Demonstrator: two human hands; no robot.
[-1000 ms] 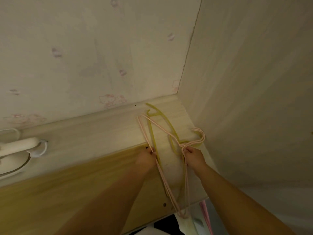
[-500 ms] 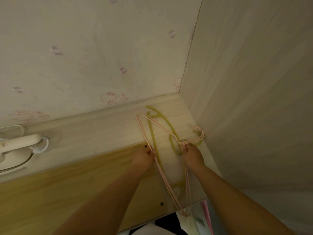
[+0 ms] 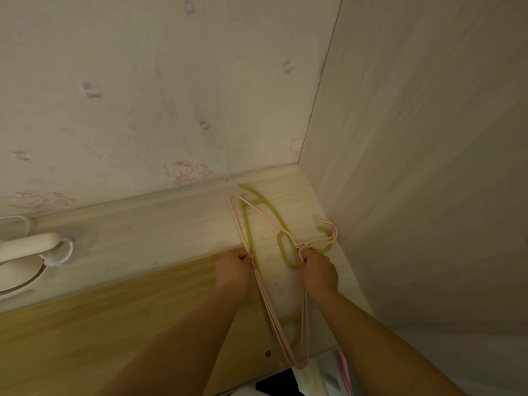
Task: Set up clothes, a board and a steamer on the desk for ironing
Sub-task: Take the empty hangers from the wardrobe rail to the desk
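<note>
Both hands closed on a bundle of pink hangers [image 3: 268, 298] at the far right corner of the table [image 3: 160, 232]: left grip [image 3: 234, 271] holding the long bar, right grip [image 3: 318, 271] holding the necks, over a green hanger [image 3: 285, 250]; white steamer [image 3: 25, 250] at the left edge

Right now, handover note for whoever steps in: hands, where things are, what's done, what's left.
Left hand: closed on the long side of the pink hangers.
Right hand: closed on the same bundle at its neck, just below the hooks.
Things: the pink hangers and a yellow-green hanger lie together on the pale wooden ledge in the corner where the walls meet. A white corded appliance, possibly the steamer, rests on the ledge at far left.
Done: hangers gathered in both hands.
Left: no clothes or board are in view; clothes, board and steamer are not yet set up on the desk.
</note>
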